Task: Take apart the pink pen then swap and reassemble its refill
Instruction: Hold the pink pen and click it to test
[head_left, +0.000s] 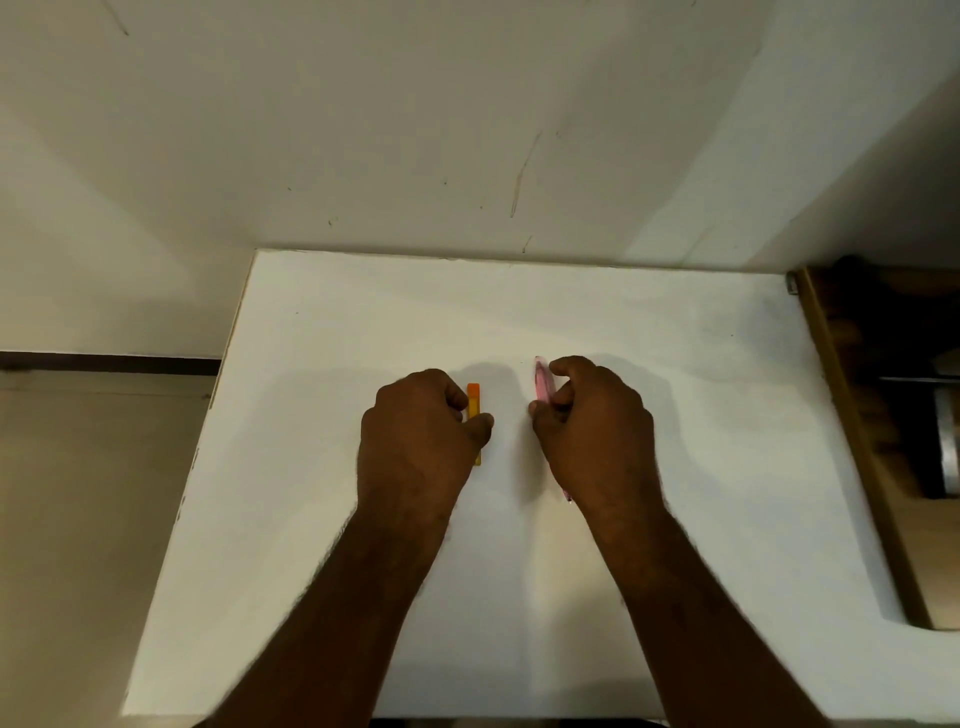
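Centrally on the plain white rectangular tabletop, both bare hands rest with fingers curled, well inside every edge. The right hand is closed around the slim translucent pink plastic pen: its far end sticks out beyond the fingers, and a thin tip shows just below the heel of the hand, so the pen runs roughly front to back under the palm. Whether it is lifted or lying on the surface cannot be told. The left hand is curled beside the short orange and yellow plastic pen, thumb and forefinger touching it along its length; how firm that hold is cannot be told. The two pens lie near each other, roughly parallel, with a bare strip of table between them. Open white surface spreads widely toward the far edge, which meets the scuffed pale wall, and to both sides. Beyond the right edge stands a brown wooden frame; beyond the left edge, the floor.
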